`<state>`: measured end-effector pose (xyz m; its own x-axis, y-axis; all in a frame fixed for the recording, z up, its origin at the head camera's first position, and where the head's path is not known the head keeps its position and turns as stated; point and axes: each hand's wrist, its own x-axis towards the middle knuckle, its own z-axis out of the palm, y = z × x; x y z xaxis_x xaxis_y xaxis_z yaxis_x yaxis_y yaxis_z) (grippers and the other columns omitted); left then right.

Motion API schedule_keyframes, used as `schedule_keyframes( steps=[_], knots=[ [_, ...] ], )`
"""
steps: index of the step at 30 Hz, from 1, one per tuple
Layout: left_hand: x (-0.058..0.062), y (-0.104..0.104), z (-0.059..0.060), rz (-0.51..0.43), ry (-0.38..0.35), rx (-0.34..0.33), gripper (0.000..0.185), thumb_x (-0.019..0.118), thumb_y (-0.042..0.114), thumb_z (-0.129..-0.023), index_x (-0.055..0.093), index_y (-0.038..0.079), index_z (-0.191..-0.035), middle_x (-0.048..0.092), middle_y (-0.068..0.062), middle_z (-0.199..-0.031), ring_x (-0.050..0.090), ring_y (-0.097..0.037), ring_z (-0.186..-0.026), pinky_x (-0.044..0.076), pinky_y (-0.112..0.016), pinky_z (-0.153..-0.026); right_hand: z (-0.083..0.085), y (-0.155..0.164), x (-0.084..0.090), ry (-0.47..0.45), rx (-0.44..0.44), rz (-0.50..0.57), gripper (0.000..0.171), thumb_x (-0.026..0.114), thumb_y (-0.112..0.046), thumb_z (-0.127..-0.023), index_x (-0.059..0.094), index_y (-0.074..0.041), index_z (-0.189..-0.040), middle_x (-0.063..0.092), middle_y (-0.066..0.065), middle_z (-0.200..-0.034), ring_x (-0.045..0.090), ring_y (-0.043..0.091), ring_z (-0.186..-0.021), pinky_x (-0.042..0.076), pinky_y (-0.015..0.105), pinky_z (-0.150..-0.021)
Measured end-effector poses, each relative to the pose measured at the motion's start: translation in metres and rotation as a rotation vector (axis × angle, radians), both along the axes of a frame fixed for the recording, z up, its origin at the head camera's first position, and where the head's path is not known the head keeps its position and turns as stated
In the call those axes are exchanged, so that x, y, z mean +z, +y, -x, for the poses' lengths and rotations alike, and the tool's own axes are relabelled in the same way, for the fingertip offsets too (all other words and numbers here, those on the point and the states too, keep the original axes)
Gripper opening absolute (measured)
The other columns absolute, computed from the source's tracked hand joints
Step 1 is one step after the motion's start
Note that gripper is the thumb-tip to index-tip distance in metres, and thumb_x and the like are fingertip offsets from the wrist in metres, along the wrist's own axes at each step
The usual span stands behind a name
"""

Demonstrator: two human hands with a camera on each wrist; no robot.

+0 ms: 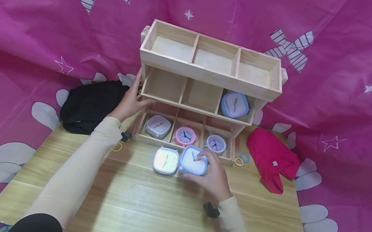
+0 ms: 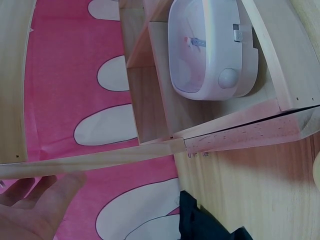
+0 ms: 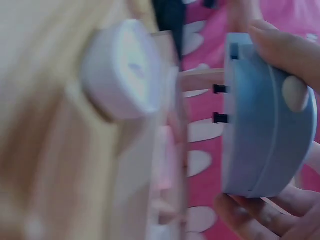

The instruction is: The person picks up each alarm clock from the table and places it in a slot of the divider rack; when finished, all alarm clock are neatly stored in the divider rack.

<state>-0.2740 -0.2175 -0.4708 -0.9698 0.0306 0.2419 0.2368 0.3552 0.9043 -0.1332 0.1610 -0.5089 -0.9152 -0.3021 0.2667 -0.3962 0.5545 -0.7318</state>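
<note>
Item, nearest: my right hand (image 1: 214, 179), fingers curled round the blue clock (image 1: 194, 160), gripping it by its rounded edges just above the wooden table (image 1: 153, 214). I judge it light, hard smooth plastic, a rounded square with a clear face that would scratch or crack if dropped (slippery too, so the sides are the place to hold, never the face).

Item, just left of that hand: a white clock (image 1: 165, 160) of the same shape, lying face up on the table.

Item, beyond the fingertips: a tiered wooden rack (image 1: 210, 74) of pale, stiff, unfinished board. Its lowest row holds a grey clock (image 1: 158, 126), a round pink clock (image 1: 185, 136) and a round lilac clock (image 1: 216, 143); another blue clock (image 1: 235, 104) stands in the middle row's right cell.

Item: my left hand (image 1: 132, 100), fingers straight and relaxed, resting against the rack's left side, gripping nothing.

Item, outward of each hand: black cloth (image 1: 92, 104) left, red cloth (image 1: 273, 158) right, both soft and crumpled.
</note>
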Motion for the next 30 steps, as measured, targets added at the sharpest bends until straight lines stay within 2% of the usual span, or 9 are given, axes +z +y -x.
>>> schedule_keyframes(
  steps=[4, 7, 12, 16, 23, 30],
  knots=[
    [0.000, -0.001, -0.001, 0.013, 0.004, 0.000, 0.124, 0.083, 0.008, -0.093, -0.007, 0.043, -0.171, 0.027, -0.022, -0.174, 0.033, -0.046, -0.159, 0.039, -0.065, -0.123, 0.016, -0.011, 0.026, 0.107, -0.015, 0.096, 0.065, 0.106, -0.026, -0.062, 0.061, -0.015, -0.108, 0.064, 0.006, -0.142, 0.056, 0.029, -0.139, 0.047, 0.054, -0.118],
    [0.001, -0.001, -0.002, 0.014, 0.001, 0.000, 0.125, 0.083, 0.009, -0.093, -0.009, 0.041, -0.171, 0.026, -0.024, -0.174, 0.033, -0.047, -0.158, 0.039, -0.066, -0.124, 0.031, -0.023, 0.041, 0.183, -0.038, 0.161, 0.064, 0.106, -0.020, -0.063, 0.060, -0.011, -0.106, 0.062, 0.009, -0.146, 0.056, 0.031, -0.139, 0.048, 0.051, -0.116],
    [0.002, 0.000, -0.002, 0.003, 0.006, -0.004, 0.126, 0.083, 0.007, -0.092, -0.009, 0.039, -0.171, 0.027, -0.023, -0.173, 0.034, -0.046, -0.158, 0.039, -0.066, -0.123, 0.057, -0.041, 0.055, 0.273, -0.092, 0.245, 0.063, 0.106, -0.019, -0.062, 0.061, -0.009, -0.104, 0.062, 0.010, -0.147, 0.057, 0.029, -0.139, 0.049, 0.047, -0.113],
    [0.002, 0.000, -0.001, -0.003, -0.001, 0.000, 0.125, 0.083, 0.006, -0.092, -0.007, 0.043, -0.171, 0.026, -0.021, -0.174, 0.033, -0.045, -0.159, 0.038, -0.067, -0.124, 0.078, -0.053, 0.064, 0.312, -0.144, 0.281, 0.061, 0.105, -0.024, -0.065, 0.061, -0.009, -0.105, 0.061, 0.010, -0.147, 0.057, 0.028, -0.139, 0.054, 0.046, -0.111],
    [0.002, -0.001, -0.001, -0.025, -0.028, 0.000, 0.124, 0.082, 0.006, -0.094, -0.006, 0.052, -0.168, 0.025, -0.018, -0.175, 0.027, -0.042, -0.162, 0.033, -0.066, -0.127, 0.113, -0.069, 0.078, 0.364, -0.263, 0.245, 0.061, 0.103, -0.032, -0.067, 0.062, -0.007, -0.104, 0.064, 0.014, -0.140, 0.057, 0.030, -0.138, 0.040, 0.049, -0.120],
    [0.000, -0.001, -0.001, -0.022, -0.024, -0.001, 0.123, 0.082, 0.006, -0.094, -0.004, 0.051, -0.169, 0.027, -0.020, -0.174, 0.029, -0.043, -0.161, 0.033, -0.066, -0.127, 0.133, -0.082, 0.080, 0.350, -0.380, 0.100, 0.060, 0.101, -0.042, -0.068, 0.065, -0.009, -0.103, 0.069, 0.014, -0.121, 0.063, 0.034, -0.123, 0.042, 0.054, -0.114]
  ],
)
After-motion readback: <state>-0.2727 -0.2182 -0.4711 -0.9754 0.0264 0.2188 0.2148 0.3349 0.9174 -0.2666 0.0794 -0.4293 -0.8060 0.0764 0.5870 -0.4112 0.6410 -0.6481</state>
